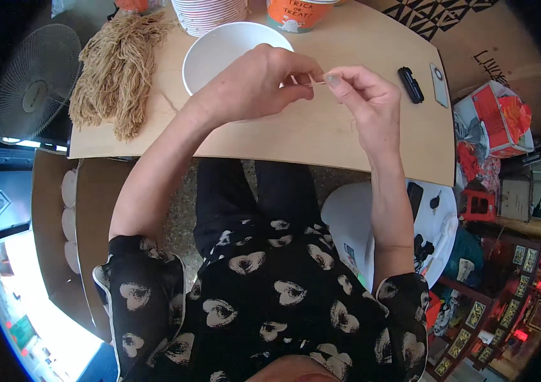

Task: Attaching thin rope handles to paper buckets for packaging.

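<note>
My left hand [254,83] and my right hand [366,95] meet above the light wooden table [321,137], their fingertips pinching the two ends of a short thin tan strand [314,81]. A white bowl [219,48] sits on the table just behind my left hand, partly hidden by it. A big bundle of tan fibre strands [117,70] lies at the table's left end.
A stack of striped paper bowls [210,14] and an orange cup [296,13] stand at the far edge. Two small black and grey devices [420,83] lie at the right. A fan [31,83] stands left, a white round stool [433,229] and red packaging [497,118] right.
</note>
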Available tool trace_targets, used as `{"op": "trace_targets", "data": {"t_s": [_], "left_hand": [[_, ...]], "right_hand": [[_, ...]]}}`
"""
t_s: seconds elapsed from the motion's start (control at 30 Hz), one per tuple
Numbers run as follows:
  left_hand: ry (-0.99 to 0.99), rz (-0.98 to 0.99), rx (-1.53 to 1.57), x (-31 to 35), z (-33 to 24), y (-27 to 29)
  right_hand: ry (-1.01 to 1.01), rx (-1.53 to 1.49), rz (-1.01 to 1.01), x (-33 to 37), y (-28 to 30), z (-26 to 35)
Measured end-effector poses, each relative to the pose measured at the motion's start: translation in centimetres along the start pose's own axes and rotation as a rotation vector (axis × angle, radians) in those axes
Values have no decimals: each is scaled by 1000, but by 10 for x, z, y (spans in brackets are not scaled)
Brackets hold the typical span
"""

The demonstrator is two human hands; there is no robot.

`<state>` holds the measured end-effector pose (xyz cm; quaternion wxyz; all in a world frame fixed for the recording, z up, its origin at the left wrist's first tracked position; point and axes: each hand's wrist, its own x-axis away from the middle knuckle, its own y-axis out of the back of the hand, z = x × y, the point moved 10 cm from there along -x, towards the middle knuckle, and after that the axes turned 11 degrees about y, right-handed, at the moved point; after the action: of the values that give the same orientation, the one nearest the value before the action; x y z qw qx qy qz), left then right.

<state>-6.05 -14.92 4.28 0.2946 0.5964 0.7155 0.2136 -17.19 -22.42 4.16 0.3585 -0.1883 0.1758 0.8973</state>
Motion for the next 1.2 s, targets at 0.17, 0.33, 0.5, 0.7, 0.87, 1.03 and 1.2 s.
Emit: {"op": "trace_targets", "data": {"t_s": [0.17, 0.33, 0.5, 0.7, 0.87, 1.03, 1.2], "left_hand": [[174, 192, 197, 0, 8, -13], [341, 312, 637, 5, 23, -25], [346, 334, 728, 7, 30, -29], [335, 368, 812, 10, 36, -35], [382, 406, 905, 13, 34, -37], [369, 377, 915, 12, 33, -37], [320, 296, 899, 18, 26, -35]], "right_hand": [[-54, -31, -43, 4, 11, -11], [-8, -94, -31, 5, 11, -7], [-13, -63, 13, 9, 11, -4], [71, -80, 58, 8, 6, 8], [33, -125, 120, 8, 8, 6], [-21, -119, 65, 8, 10, 3], [-129, -230, -21, 14, 2, -15]]}}
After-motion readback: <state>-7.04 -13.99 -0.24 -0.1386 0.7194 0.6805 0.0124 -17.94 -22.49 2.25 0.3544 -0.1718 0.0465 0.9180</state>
